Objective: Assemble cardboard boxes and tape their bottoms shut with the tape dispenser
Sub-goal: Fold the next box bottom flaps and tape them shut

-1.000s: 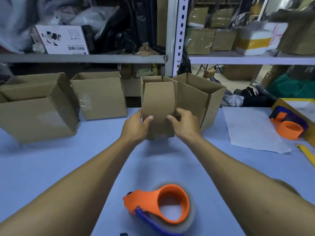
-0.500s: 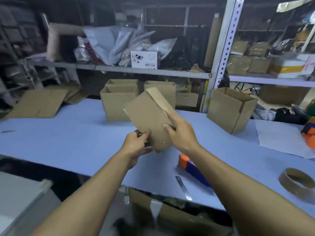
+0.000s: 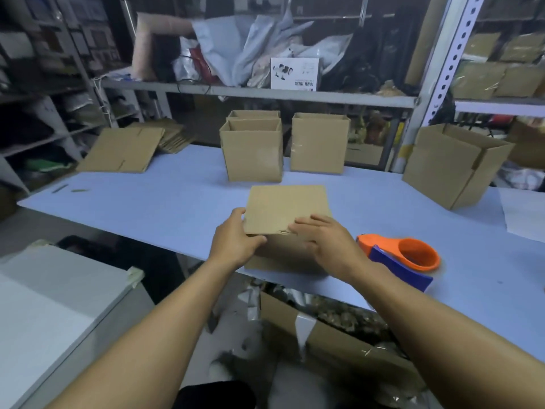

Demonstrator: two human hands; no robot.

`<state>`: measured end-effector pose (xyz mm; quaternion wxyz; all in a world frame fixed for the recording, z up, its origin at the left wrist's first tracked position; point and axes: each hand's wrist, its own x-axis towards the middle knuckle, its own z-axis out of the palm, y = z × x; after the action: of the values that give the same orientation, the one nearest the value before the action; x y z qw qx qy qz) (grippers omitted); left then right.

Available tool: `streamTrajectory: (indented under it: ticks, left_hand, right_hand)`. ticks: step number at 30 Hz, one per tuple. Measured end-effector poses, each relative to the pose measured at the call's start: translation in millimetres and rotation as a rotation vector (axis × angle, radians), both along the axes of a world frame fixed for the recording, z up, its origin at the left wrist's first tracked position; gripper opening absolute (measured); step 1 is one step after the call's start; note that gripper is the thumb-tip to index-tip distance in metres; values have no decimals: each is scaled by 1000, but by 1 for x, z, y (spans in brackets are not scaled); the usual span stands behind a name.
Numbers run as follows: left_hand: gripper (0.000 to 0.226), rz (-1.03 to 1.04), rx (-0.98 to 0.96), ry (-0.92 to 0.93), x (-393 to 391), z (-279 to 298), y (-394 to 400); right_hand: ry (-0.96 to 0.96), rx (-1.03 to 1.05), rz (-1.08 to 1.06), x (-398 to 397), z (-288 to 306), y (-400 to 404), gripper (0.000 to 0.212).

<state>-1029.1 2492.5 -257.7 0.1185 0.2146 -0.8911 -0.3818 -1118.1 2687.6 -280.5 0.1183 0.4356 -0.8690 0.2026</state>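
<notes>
Box lowered from mid-air onto table, left hand gripping its near-left corner, right hand flat, fingers relaxed on its flaps, tape dispenser just right.

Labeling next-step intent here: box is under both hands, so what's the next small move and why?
Probably the right hand reaches for the tape dispenser beside it: the box sits flap-side up, both hands pressing the flaps flat, no tape visible on the seam. The left hand should hold them down.

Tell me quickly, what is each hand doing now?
Left hand: grips the near left edge of the cardboard box.
Right hand: fingers straight, pressing on the box's top flap.
</notes>
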Motion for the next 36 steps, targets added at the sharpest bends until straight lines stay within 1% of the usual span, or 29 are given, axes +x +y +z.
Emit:
streamTrajectory:
  ticks: [2, 4, 6, 10, 13, 15, 18, 19, 21, 25, 29, 33, 36]
  left_hand:
    - [75, -24, -47, 15, 0, -3, 3]
    - [68, -10, -54, 47, 2, -6, 4]
    - [61, 11, -88, 91, 7, -9, 6]
    - [48, 41, -314, 109, 23, -16, 18]
    - [44, 47, -499, 84, 30, -21, 18]
    - [46, -26, -536, 119, 27, -19, 14]
    - [51, -283, -466, 152, 12, -13, 18]
    - [49, -324, -451, 158, 7, -15, 21]
    - [43, -301, -398, 177, 2, -22, 25]
    - [42, -227, -238, 240, 2, -38, 26]
    - [41, -279, -119, 241, 1, -30, 20]
    - [40, -254, -77, 273, 8, -28, 24]
    - [37, -217, -69, 316, 9, -35, 29]
  right_hand:
    - [-24, 9, -13, 0, 2, 0, 51]
    - [-54, 31, -25, 1, 5, 0, 50]
    - [-53, 4, -34, 6, 3, 1, 44]
    - [-47, -118, -67, 12, -5, 4, 34]
    - [-62, -98, -16, 7, -6, 7, 31]
    - [-73, -102, 11, 5, -4, 7, 31]
    - [-100, -179, -27, 8, 0, 7, 29]
    - [-103, -210, -44, 10, -1, 7, 28]
    - [-94, -271, -70, 12, -7, 5, 21]
    - [-127, -360, -119, 15, -23, 1, 23]
    - [-188, -369, -141, 17, -15, 0, 23]
    - [-167, -382, -133, 25, -8, 6, 19]
    - [-226, -393, -145, 25, -12, 10, 23]
